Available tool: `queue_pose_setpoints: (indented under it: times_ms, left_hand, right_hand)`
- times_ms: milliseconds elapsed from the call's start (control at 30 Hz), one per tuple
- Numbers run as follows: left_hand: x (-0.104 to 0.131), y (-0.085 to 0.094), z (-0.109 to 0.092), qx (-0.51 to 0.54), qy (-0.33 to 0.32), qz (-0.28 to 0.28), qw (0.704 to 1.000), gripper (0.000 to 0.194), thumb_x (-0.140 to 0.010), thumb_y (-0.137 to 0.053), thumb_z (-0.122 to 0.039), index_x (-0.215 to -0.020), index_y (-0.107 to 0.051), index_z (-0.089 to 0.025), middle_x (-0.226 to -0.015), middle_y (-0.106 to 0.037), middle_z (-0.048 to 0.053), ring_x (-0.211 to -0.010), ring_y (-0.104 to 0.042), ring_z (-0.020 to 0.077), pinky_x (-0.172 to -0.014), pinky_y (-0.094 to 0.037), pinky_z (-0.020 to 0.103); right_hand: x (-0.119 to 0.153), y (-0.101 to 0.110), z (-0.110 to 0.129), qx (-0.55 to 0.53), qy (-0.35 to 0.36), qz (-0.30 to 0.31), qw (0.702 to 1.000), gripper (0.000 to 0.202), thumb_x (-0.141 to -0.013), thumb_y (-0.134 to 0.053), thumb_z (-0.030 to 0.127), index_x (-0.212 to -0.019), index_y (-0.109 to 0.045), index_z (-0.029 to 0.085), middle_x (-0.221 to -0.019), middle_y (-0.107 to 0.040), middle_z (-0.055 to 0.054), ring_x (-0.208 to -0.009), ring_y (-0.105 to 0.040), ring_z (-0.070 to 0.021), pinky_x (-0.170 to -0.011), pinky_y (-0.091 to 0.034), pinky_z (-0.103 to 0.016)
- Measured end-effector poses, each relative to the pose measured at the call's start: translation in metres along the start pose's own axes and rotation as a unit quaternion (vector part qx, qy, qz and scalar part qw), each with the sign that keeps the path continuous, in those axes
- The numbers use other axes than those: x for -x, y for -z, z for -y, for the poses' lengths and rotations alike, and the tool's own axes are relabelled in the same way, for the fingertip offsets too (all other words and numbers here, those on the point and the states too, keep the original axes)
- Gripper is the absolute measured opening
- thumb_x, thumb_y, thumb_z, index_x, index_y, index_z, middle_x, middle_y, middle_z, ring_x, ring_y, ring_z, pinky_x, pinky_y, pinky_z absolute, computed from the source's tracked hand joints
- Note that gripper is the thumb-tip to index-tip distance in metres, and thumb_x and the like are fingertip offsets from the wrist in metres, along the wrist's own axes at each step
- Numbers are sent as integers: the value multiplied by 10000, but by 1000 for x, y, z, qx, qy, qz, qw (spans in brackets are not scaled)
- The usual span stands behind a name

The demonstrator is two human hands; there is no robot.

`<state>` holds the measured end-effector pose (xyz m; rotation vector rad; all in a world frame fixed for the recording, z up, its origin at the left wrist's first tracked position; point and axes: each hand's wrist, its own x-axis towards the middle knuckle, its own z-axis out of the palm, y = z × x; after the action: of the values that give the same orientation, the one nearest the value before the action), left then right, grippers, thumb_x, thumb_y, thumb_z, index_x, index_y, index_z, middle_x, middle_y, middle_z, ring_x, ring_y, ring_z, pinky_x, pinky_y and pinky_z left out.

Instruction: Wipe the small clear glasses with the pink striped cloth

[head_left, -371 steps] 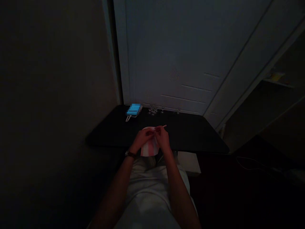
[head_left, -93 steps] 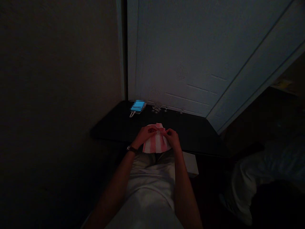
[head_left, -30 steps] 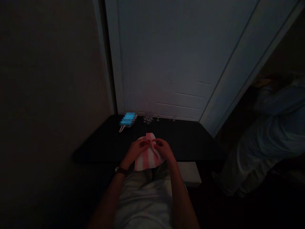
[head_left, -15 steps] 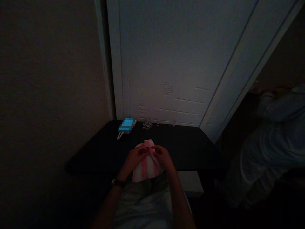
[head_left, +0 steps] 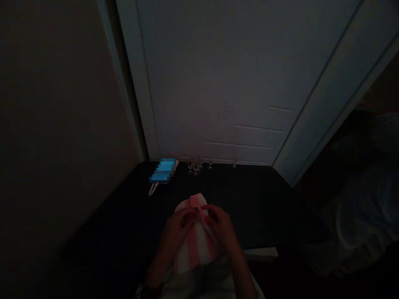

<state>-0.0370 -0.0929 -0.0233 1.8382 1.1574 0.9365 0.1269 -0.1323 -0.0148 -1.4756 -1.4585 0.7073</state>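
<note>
A pink-and-white striped cloth (head_left: 193,245) hangs from my two hands at the near edge of the dark table. My left hand (head_left: 181,224) pinches it near the top from the left, fingers closed. From the right, my right hand (head_left: 218,222) grips a fold of the same cloth, its fingertips close to those of the left. Whether something small is wrapped inside the cloth cannot be made out in the dim light.
Several small stemmed glasses (head_left: 195,165) stand at the back of the black table (head_left: 249,199), by a white panel door (head_left: 199,83). A blurred-out blue device (head_left: 163,170) with a pale strap lies at back left. Another person's pale clothing (head_left: 368,207) shows at right.
My view has shifted closer to the table and the picture is darker. Both hands keep hold of the cloth, appearing lower in view, fingertips still together near its top.
</note>
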Motion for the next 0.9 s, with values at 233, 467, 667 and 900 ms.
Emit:
queue_pose_setpoints:
  times_ms: [233,467,667,900]
  left_hand:
    - [-9,-1,3,5,46,9,999,217,-725,-536,-278,-925,-617,-253,-1023,-660,37,-942,-618,215,-810,-494,295]
    - [-22,1,1,18,63,19,998,238,-763,-505,-295,-965,-617,-232,-1059,-649,53,-971,-609,203,-846,-487,288]
    - [-36,2,-3,19,73,-3,997,234,-769,-504,-277,-948,-636,-201,-1014,-666,56,-939,-623,202,-826,-504,299]
    - [-58,4,6,-32,50,48,997,257,-772,-488,-230,-994,-616,-216,-1067,-642,49,-989,-597,194,-868,-489,315]
  right_hand:
    - [-7,0,1,-1,-24,9,1000,314,-750,-493,151,-976,-635,316,-917,-606,-32,-837,-558,-178,-722,-415,-273]
    - [-26,-1,-4,-13,-39,21,999,307,-764,-496,146,-996,-626,297,-942,-613,-26,-857,-572,-162,-750,-427,-251]
    - [-38,3,7,3,-50,26,998,292,-790,-472,132,-1014,-616,251,-973,-611,-24,-904,-571,-142,-784,-417,-222]
    - [-60,13,7,67,-41,77,994,311,-801,-476,147,-1055,-596,280,-990,-615,-22,-903,-580,-152,-787,-432,-236]
